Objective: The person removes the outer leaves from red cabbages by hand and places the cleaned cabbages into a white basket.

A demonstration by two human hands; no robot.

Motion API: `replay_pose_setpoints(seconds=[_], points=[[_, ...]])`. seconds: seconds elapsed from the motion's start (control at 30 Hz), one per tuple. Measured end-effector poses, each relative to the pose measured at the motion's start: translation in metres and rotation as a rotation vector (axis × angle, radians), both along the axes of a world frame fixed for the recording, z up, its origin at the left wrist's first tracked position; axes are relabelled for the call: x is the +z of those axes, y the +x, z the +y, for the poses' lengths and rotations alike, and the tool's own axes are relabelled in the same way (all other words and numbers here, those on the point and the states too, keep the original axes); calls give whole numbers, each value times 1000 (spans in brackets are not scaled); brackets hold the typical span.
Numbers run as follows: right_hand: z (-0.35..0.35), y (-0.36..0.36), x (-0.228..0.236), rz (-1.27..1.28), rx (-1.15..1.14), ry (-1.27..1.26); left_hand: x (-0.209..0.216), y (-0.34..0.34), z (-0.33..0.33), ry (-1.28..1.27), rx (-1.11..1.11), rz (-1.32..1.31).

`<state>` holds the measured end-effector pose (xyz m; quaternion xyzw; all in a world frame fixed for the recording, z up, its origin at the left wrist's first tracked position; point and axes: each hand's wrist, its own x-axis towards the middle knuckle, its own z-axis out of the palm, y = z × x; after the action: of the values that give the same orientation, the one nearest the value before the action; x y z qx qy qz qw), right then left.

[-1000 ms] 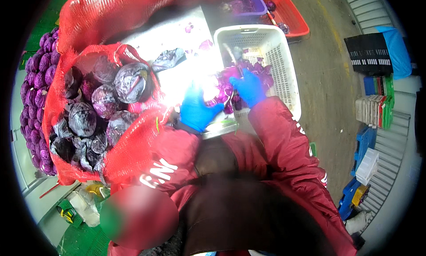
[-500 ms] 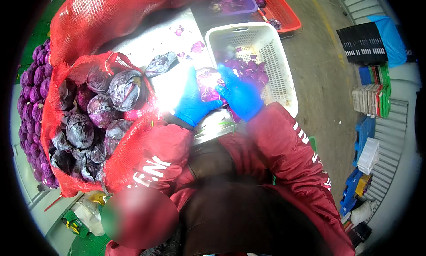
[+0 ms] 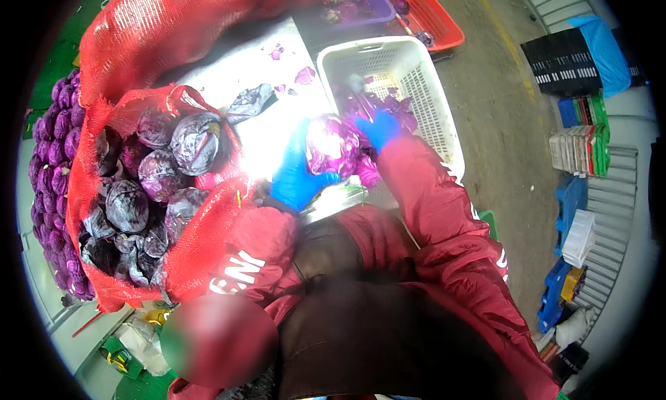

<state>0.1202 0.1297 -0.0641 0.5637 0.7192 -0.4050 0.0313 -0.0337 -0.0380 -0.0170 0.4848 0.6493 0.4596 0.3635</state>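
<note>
My left hand (image 3: 295,171), in a blue glove, is curved round the left and near side of a peeled red cabbage (image 3: 331,147), holding it over the pale work surface. The cabbage is bright purple and shiny under strong light. My right hand (image 3: 381,128), gloved in blue too, is at the cabbage's right, over the near left part of a white perforated basket (image 3: 444,116). Its fingers look curled in; what they hold, if anything, cannot be made out. Loose purple leaves (image 3: 397,107) lie in the basket. Another purple piece (image 3: 368,171) shows below the cabbage.
An open red mesh sack (image 3: 208,223) of unpeeled cabbages (image 3: 196,143) stands at left, a fuller sack (image 3: 159,36) behind it. Stacked purple cabbages (image 3: 52,185) line the far left. A dark leaf (image 3: 251,103) lies on the table. Purple (image 3: 374,5) and red crates (image 3: 440,22) stand beyond the basket.
My right hand has drawn in from spread fingers over the cabbage to a curled shape at its right, uncovering more of it. My left hand stays on the cabbage.
</note>
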Motion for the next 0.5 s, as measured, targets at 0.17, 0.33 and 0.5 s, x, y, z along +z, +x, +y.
replay_pose_setpoints(seconds=[0.17,0.33,0.5], points=[[-15,10,1,127,-102,251,-3,-12,4,-14,-107,12],[-24,-6,40,668,198,189,6,-24,25,73,-95,-237],[-34,-14,40,579,179,200,10,27,16,192,209,233]])
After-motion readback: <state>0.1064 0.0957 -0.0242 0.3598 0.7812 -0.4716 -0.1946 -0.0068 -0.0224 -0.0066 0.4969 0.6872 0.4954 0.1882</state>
